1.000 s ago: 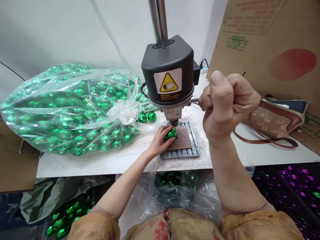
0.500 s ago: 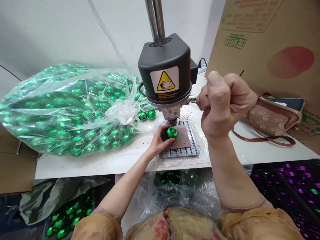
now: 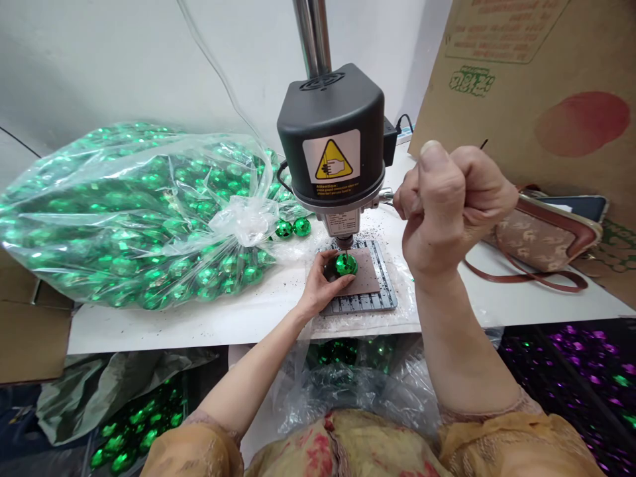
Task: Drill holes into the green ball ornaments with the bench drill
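A shiny green faceted ball (image 3: 346,264) rests on a brown board (image 3: 366,281) over the slotted metal base (image 3: 388,295) of a small drill press (image 3: 330,142). My left hand (image 3: 322,283) grips the ball from its left side, thumb in front and fingers behind. Right above the ball is the chuck (image 3: 344,242), its thin bit reaching down to the ball's top. My right hand (image 3: 450,199) is closed in a fist at the feed lever (image 3: 386,195) on the press's right side; most of the lever is hidden in it.
A large tied clear bag (image 3: 144,218) of green balls lies left of the press, with two loose balls (image 3: 293,228) beside it. To the right are a brown handbag (image 3: 546,228) and a tall cardboard box (image 3: 527,99). Dark shavings dot the white table (image 3: 163,329). Below are trays of purple balls (image 3: 581,351).
The ball has shifted slightly right within my left hand, and its dark opening is no longer seen on top. My right fist stays at the lever. The view has moved a little.
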`<state>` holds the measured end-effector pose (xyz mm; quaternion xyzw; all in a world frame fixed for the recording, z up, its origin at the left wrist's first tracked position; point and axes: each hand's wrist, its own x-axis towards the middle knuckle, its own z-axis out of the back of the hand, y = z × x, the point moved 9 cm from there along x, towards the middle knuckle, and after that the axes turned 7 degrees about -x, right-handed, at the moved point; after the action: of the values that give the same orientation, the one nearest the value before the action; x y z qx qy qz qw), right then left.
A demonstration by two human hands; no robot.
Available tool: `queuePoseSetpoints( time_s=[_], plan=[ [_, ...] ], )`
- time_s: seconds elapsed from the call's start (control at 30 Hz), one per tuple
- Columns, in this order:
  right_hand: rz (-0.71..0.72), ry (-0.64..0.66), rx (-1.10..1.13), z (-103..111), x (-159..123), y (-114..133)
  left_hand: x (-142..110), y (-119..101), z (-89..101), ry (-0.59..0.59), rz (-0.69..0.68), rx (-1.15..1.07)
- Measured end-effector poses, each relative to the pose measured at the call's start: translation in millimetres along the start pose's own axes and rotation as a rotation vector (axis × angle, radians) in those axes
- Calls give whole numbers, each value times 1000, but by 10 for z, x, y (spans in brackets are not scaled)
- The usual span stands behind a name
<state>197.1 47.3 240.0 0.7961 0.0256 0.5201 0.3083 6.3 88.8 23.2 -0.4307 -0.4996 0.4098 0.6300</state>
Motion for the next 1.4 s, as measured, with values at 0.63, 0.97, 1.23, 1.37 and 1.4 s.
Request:
queuePoseSetpoints(
  time_s=[0.63,0.97,1.23,1.37,1.4],
  plan=[
    [26,-76,126,113,-132,17,-2,20,-64,25,4,42],
    [107,-116,170,197,-235,-5,-2,60,-75,28,1,20],
    [158,-81,261,186,-290,-26,4,59,-66,15,11,28],
    [244,-60,289,197,-325,-15,-3,57,-83,20,25,-13],
    [259,-56,284,206,-346,-21,-6,54,-84,19,23,-22]
  ],
)
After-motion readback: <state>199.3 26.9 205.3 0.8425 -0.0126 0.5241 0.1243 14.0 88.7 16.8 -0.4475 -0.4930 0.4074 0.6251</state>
